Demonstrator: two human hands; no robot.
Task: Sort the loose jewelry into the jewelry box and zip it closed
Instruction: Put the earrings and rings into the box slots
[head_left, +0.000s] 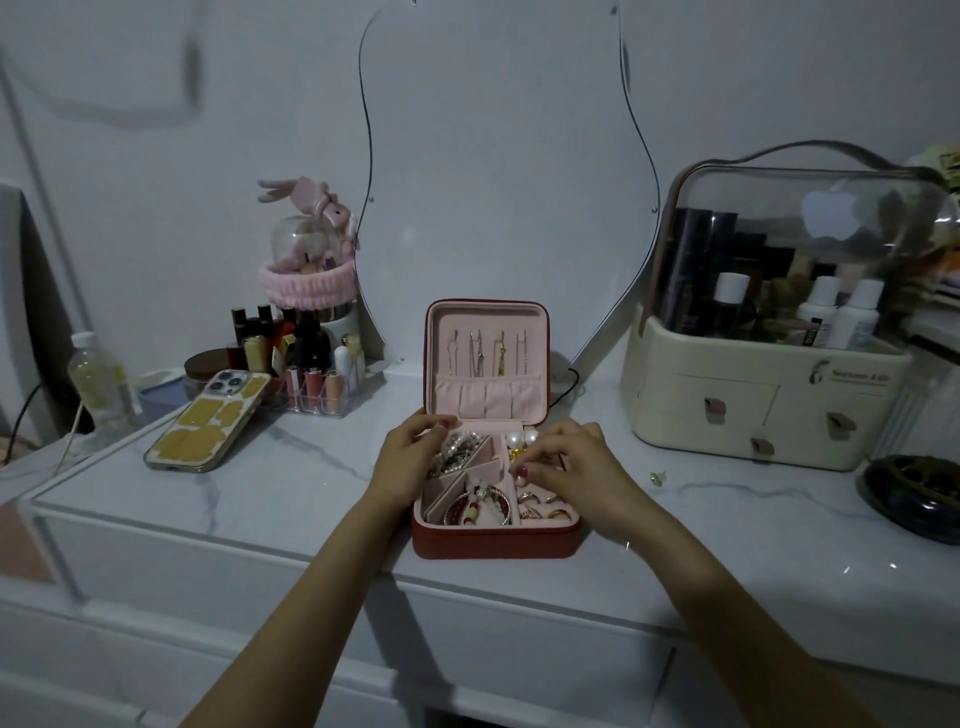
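Over open red zip jewelry box (496, 540), we are curling both hands; grasp unclear; stray gold earring (657, 477) risking omission.

Red jewelry box (493, 540), pink lining; white veined marble tabletop (291, 483).

1. One open red jewelry box (493, 540) is seen at the centre of the frame.
2. Four necklaces (488, 351) are hung in its lid.
3. Two pearls (522, 439) are counted at its back edge.
4. One phone (208, 428) is laid at left.
5. One cosmetic case (769, 395) is placed at right.
6. Two hands, left hand (408, 460) and right hand (571, 462), are shown.
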